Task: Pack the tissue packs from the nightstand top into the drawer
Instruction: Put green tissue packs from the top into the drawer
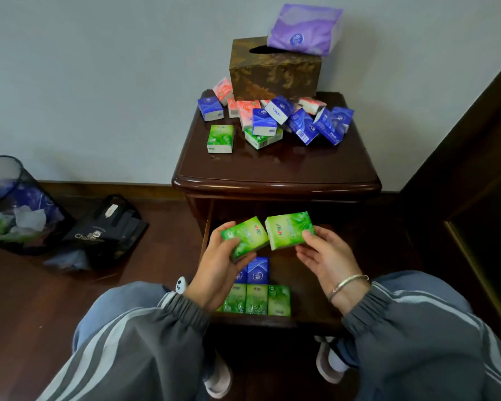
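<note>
Facing tissue box point(275, 73) at twelve o'clock; clamping left grip point(214, 270) on green pack point(249, 234), right grip point(327, 259) on second green pack point(287, 228), both glossy.

tissue packs point(275, 120) on nightstand point(275, 172), drawer point(307, 273) below

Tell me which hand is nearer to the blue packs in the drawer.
Left. The left hand, gripping a green pack, overlaps the blue packs at their left edge in this view. The right hand, holding a second green pack, sits off to their right.

Glossy wood nightstand point(275, 169); shiny plastic-wrapped tissue packs point(289, 230).
</note>
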A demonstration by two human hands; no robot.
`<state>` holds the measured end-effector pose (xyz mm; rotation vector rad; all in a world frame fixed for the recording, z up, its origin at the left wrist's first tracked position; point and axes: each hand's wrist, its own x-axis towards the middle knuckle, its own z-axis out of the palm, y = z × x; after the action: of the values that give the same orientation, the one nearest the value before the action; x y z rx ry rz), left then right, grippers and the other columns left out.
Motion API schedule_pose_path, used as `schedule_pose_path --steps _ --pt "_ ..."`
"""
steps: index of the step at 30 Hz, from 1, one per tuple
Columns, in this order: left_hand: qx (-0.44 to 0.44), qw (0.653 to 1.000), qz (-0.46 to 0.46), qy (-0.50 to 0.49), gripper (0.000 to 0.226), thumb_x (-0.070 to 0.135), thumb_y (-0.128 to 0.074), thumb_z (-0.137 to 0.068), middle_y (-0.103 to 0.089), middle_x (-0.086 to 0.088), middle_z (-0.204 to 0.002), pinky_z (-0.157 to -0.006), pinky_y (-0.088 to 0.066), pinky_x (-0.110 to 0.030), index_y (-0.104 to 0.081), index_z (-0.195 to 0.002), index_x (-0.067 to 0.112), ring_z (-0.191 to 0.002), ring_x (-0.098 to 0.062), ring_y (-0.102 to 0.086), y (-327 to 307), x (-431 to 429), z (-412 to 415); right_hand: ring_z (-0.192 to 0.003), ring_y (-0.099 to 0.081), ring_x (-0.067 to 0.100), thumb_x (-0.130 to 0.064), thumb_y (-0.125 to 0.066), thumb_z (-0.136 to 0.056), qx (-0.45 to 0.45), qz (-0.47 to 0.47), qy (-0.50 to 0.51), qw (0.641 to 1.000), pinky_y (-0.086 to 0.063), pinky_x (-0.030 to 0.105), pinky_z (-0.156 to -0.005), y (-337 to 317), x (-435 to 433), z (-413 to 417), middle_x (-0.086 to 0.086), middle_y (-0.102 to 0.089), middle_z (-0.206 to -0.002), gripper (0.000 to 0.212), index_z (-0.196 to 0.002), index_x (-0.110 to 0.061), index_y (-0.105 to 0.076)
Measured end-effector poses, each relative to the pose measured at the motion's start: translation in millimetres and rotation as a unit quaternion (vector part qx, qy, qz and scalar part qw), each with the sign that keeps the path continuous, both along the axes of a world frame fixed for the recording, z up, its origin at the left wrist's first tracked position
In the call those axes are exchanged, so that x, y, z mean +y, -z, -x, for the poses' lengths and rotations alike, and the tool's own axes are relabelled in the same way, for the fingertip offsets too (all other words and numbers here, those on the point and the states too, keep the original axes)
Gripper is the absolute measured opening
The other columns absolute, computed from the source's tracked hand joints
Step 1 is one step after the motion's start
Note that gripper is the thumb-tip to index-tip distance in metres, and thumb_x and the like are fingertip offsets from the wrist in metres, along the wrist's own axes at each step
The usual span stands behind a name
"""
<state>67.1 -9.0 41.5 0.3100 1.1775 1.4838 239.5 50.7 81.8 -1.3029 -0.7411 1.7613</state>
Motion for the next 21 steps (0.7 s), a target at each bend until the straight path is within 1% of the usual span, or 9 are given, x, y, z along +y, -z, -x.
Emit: schedule_pose_path --steps 2,5,8,12,14,16,17,19,21 --pt "0.01 1.0 0.006 0.016 0.036 -0.003 -0.041 -0.095 -0.058 -0.012 -0.117 -0.071 -0.058 -0.034 -0.054 -0.116 0.024 -0.096 -0.027 -0.067 -4.5 -4.6 -5.1 -0.077 -0.062 0.017 -0.008 -0.059 -0.089 -0.003 -0.019 0.002 1.0 -0.051 0.027 -0.071 -6.7 -3.0 -10.5 0.006 -0.065 -0.089 0.012 -0.093 -0.019 -0.059" --pt "0.026 0.999 0.019 0.031 0.04 -0.006 -0.042 -0.093 -0.056 -0.012 -0.115 -0.075 -0.057 -0.036 -0.053 -0.116 0.025 -0.093 -0.026 -0.065 -11.4 -9.9 -15.0 -0.083 -0.064 0.014 -0.01 -0.058 -0.089 -0.001 -0.052 -0.022 0.998 -0.05 0.026 -0.075 -14.2 -8.0 -22.9 0.002 -0.067 -0.094 0.015 -0.097 -0.021 -0.062" --pt "0.044 0.998 0.022 0.026 0.036 -0.006 -0.045 -0.092 -0.056 -0.012 -0.111 -0.07 -0.058 -0.031 -0.053 -0.113 0.022 -0.09 -0.024 -0.064 -16.6 -12.2 -23.2 -0.085 -0.066 0.014 -0.006 -0.057 -0.089 0.032 -0.063 -0.03 0.997 -0.053 0.027 -0.073 -20.0 -11.6 -31.4 0.005 -0.067 -0.098 0.016 -0.099 -0.017 -0.063" --pt "0.046 0.998 0.039 -0.008 0.018 0.005 -0.057 -0.091 -0.065 -0.009 -0.099 -0.059 -0.053 -0.026 -0.059 -0.106 0.014 -0.076 -0.015 -0.068 -20.2 -14.3 -33.2 -0.093 -0.064 0.021 -0.001 -0.053 -0.091 0.119 -0.031 0.04 0.992 -0.054 0.031 -0.073 -24.9 -14.3 -35.5 0.01 -0.066 -0.101 0.022 -0.11 -0.01 -0.058" --pt "0.035 0.998 0.041 -0.034 0.019 0.009 -0.062 -0.089 -0.067 -0.009 -0.092 -0.055 -0.05 -0.023 -0.06 -0.107 0.008 -0.07 -0.014 -0.067 -20.3 -16.0 -41.5 -0.087 -0.063 0.023 0.0 -0.051 -0.091 0.155 0.009 0.063 0.986 -0.053 0.034 -0.076 -27.3 -16.0 -33.7 0.014 -0.064 -0.097 0.016 -0.103 -0.006 -0.06" --pt "0.011 0.997 0.043 -0.066 0.031 0.011 -0.063 -0.087 -0.068 -0.014 -0.098 -0.066 -0.053 -0.026 -0.059 -0.116 0.0 -0.081 -0.021 -0.067 -20.2 -16.5 -50.6 -0.083 -0.064 0.024 0.0 -0.052 -0.091 0.157 0.048 0.068 0.984 -0.052 0.038 -0.086 -28.0 -20.2 -29.8 0.018 -0.062 -0.094 0.009 -0.092 0.0 -0.061" --pt "-0.003 0.996 0.046 -0.076 0.036 0.011 -0.063 -0.088 -0.067 -0.018 -0.108 -0.08 -0.053 -0.033 -0.057 -0.121 -0.003 -0.094 -0.029 -0.066 -20.9 -16.5 -55.4 -0.082 -0.064 0.025 0.001 -0.053 -0.09 0.145 0.057 0.066 0.986 -0.05 0.039 -0.09 -26.0 -23.4 -27.1 0.019 -0.061 -0.092 0.008 -0.088 0.002 -0.06" --pt "-0.032 0.994 0.049 -0.09 0.041 0.01 -0.06 -0.09 -0.06 -0.025 -0.126 -0.103 -0.042 -0.044 -0.054 -0.127 -0.006 -0.119 -0.039 -0.056 -21.3 -16.7 -63.8 -0.083 -0.065 0.026 0.002 -0.054 -0.089 0.114 0.06 0.04 0.991 -0.049 0.037 -0.091 -19.3 -31.9 -21.2 0.018 -0.062 -0.089 0.008 -0.085 0.001 -0.06" --pt "-0.054 0.992 0.051 -0.1 0.043 0.008 -0.058 -0.09 -0.057 -0.026 -0.129 -0.106 -0.038 -0.046 -0.052 -0.13 -0.008 -0.118 -0.037 -0.055 -22.6 -17.4 -70.0 -0.085 -0.065 0.024 0.0 -0.056 -0.088 0.065 0.057 -0.011 0.996 -0.049 0.034 -0.085 -10.5 -40.1 -16.3 0.012 -0.063 -0.085 0.004 -0.087 -0.003 -0.06"
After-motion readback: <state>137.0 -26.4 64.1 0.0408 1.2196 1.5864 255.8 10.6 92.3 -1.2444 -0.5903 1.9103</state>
